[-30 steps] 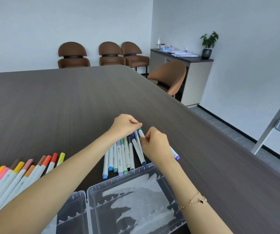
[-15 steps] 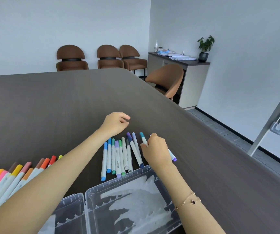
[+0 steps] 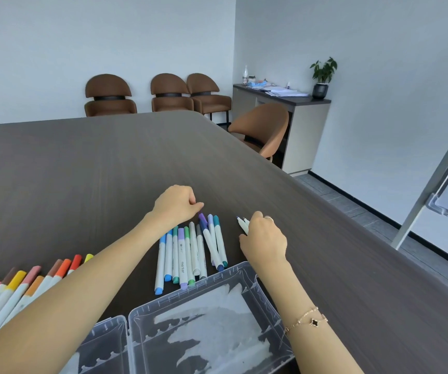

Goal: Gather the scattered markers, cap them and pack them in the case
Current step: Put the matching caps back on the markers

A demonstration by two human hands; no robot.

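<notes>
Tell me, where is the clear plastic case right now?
In the head view the clear case lies open at the bottom middle of the table, just below the blue and green markers.

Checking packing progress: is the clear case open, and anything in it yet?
Open and empty: the case lies flat with both halves exposed, no markers inside; the blue-green markers lie on the table beside it.

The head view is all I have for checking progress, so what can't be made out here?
- Right hand: its back hides most of the marker it holds.
- Left hand: curled fingers hide any small cap.
- Warm-coloured markers: cut by left edge and forearm.
- Case: cut by bottom edge.
</notes>
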